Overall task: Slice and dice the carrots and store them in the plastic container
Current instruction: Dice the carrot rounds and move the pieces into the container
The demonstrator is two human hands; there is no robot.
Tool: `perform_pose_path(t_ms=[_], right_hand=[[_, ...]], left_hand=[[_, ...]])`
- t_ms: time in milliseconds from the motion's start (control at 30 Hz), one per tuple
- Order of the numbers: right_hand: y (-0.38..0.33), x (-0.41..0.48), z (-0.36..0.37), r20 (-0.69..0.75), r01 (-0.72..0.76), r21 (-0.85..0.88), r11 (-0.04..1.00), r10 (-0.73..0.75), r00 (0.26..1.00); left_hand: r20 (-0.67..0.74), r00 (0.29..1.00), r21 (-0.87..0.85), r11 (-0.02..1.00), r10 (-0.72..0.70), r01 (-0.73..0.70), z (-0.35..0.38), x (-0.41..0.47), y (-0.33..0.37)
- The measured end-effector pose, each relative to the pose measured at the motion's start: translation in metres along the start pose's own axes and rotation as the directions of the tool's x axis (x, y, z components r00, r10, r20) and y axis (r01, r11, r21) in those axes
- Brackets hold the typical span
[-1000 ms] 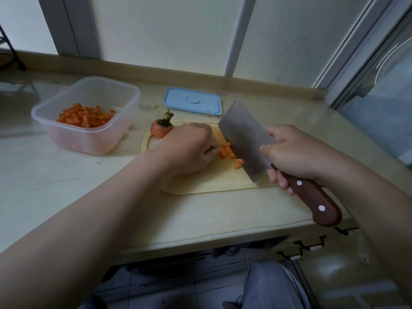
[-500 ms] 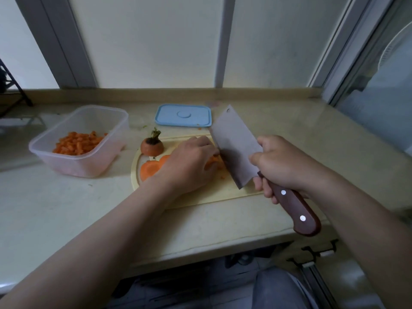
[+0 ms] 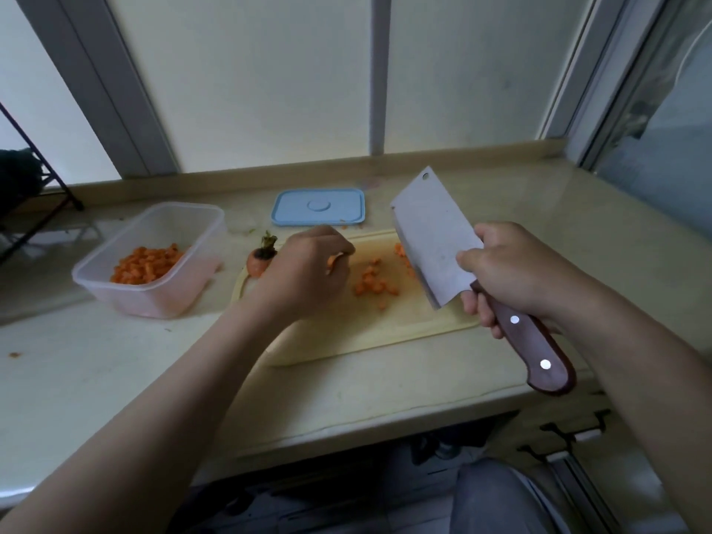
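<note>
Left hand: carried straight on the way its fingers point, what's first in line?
Likely the diced carrot pile on the cutting board, right of the left hand pinching a carrot piece; cleaver beyond. Depth unclear.

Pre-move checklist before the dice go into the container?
1. Plastic container open, lid off, lying behind cutting board: ok.
2. Right hand grips cleaver by the handle: ok.
3. Blade apart from left hand: ok.
4. Diced carrot in one heap on cutting board: not ok, a few pieces lie by the blade.
5. Left hand empty: cannot tell, orange shows at its curled fingers.
</note>
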State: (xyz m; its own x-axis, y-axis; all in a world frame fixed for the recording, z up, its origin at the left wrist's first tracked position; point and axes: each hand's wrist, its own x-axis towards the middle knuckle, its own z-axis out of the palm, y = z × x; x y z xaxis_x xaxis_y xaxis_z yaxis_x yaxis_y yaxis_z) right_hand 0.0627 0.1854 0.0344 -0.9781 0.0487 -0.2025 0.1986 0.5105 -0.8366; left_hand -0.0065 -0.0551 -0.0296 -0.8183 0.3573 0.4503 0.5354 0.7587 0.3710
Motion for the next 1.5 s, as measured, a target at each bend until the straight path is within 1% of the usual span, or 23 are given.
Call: perform_pose_path(t_ms=[33, 100, 200, 333, 400, 467, 567, 700, 833, 967, 1033, 1133, 1233, 1333, 1367, 1433, 1500], right_hand=[[0.001, -0.001, -0.002, -0.004, -0.006, 0.014, 1.000, 0.006, 1.000], [0.000, -0.004, 0.000, 0.015, -0.018, 0.036, 0.999, 0.017, 1.000], [-0.005, -0.012, 0.022, 0.098, -0.016, 0.030, 0.999, 0.013, 0.995], [-0.010, -0.020, 0.065, 0.189, 0.008, -0.017, 1.000, -0.005, 0.982], [-0.009, -0.021, 0.076, 0.174, 0.008, -0.031, 0.999, -0.002, 0.985], [-0.006, -0.019, 0.075, 0.129, -0.002, -0.047, 0.999, 0.008, 0.992], [-0.002, -0.016, 0.062, 0.090, -0.035, -0.047, 0.998, 0.039, 0.995], [0.006, -0.005, 0.045, 0.050, -0.097, -0.021, 0.995, 0.098, 0.994], [0.011, 0.009, 0.025, 0.014, -0.090, -0.034, 0.995, 0.091, 0.996], [0.011, 0.017, 0.011, 0.041, -0.084, 0.001, 0.996, 0.084, 0.996], [0.011, 0.020, 0.009, 0.067, -0.081, 0.032, 0.996, 0.079, 0.995], [0.010, 0.022, 0.013, 0.097, -0.073, 0.100, 0.992, 0.063, 0.993], [0.010, 0.024, 0.018, 0.112, -0.064, 0.170, 0.983, 0.045, 0.993], [0.012, 0.026, 0.018, 0.125, -0.054, 0.216, 0.975, 0.027, 0.992], [0.014, 0.026, 0.017, 0.128, -0.047, 0.217, 0.975, 0.020, 0.992], [0.018, 0.026, 0.013, 0.134, -0.039, 0.202, 0.979, 0.011, 0.991], [0.022, 0.026, 0.008, 0.140, -0.037, 0.181, 0.983, 0.012, 0.990]], left_hand=[[-0.024, 0.997, -0.003, 0.997, -0.072, 0.072, -0.006, -0.001, -0.001], [-0.053, 0.989, -0.014, 0.990, -0.140, 0.139, -0.016, -0.005, -0.004], [-0.078, 0.983, 0.023, 0.985, -0.167, 0.169, -0.027, -0.014, -0.006], [-0.053, 0.981, 0.084, 0.978, -0.185, 0.189, -0.034, -0.031, -0.008], [-0.046, 0.982, 0.106, 0.977, -0.182, 0.186, -0.039, -0.040, -0.007], [-0.044, 0.978, 0.138, 0.969, -0.203, 0.207, -0.045, -0.048, -0.006], [-0.060, 0.972, 0.184, 0.954, -0.228, 0.236, -0.052, -0.057, -0.007], [-0.047, 0.974, 0.187, 0.956, -0.222, 0.227, -0.053, -0.060, -0.009], [-0.020, 0.977, 0.211, 0.955, -0.210, 0.210, -0.051, -0.059, -0.010], [-0.003, 0.976, 0.239, 0.947, -0.219, 0.214, -0.050, -0.050, -0.008], [0.031, 0.968, 0.254, 0.939, -0.249, 0.234, -0.049, -0.038, -0.004], [0.139, 0.934, 0.268, 0.921, -0.328, 0.283, -0.042, -0.014, 0.002], [0.217, 0.913, 0.328, 0.907, -0.346, 0.265, -0.023, 0.010, 0.002], [0.321, 0.868, 0.404, 0.883, -0.380, 0.237, -0.008, 0.028, -0.004], [0.336, 0.860, 0.421, 0.878, -0.384, 0.228, -0.005, 0.031, -0.005], [0.327, 0.867, 0.441, 0.872, -0.375, 0.211, -0.004, 0.036, -0.006], [0.311, 0.899, 0.420, 0.893, -0.308, 0.161, -0.004, 0.038, -0.003]])
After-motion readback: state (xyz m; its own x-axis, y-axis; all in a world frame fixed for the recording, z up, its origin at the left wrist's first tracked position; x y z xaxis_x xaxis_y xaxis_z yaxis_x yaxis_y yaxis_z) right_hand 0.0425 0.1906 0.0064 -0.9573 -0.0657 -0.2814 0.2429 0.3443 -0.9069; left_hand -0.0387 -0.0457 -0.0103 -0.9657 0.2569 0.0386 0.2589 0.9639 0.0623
